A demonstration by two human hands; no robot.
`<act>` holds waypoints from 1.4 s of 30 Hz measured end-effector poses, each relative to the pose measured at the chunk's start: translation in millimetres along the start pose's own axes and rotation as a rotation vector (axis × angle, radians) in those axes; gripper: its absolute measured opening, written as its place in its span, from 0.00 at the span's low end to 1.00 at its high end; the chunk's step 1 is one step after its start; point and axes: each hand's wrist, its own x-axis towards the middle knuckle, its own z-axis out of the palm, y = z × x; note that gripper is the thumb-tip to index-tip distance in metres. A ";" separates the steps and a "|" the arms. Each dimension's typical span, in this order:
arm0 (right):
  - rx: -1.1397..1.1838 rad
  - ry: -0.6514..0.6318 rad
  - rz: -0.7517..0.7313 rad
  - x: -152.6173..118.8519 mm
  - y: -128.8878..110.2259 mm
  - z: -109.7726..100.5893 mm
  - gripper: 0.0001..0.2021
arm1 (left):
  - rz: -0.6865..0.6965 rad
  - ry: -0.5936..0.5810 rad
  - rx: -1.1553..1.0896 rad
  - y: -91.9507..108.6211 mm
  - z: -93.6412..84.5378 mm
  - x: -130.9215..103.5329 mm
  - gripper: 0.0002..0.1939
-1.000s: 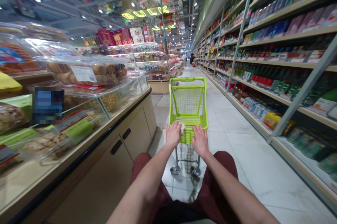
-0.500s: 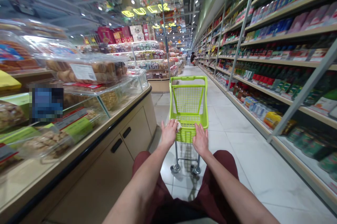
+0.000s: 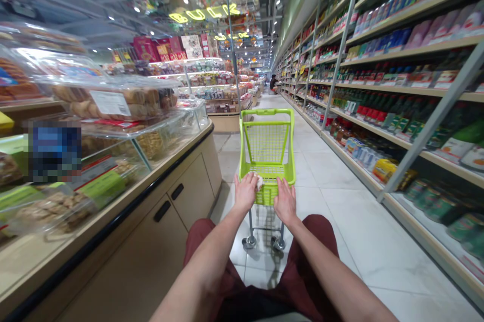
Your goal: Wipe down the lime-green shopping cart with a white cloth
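Green cart (image 3: 264, 164) is centred dead ahead of left hand (image 3: 245, 192), white wad (image 3: 259, 181) gripped, and right hand (image 3: 285, 202), loosely spread.

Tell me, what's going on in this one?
A person has both hands at the near end of a green cart. The left grip has a white wad, perhaps tissue; the right grip is beside it, fingers forward. The cart stands in a store aisle, between a food counter on the left and stocked shelves on the right. Farther down, another person appears crouched.
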 end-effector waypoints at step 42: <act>-0.065 -0.087 -0.047 0.7 -6.4 -13.4 0.29 | 0.199 -0.017 0.029 18.1 7.3 1.8 0.21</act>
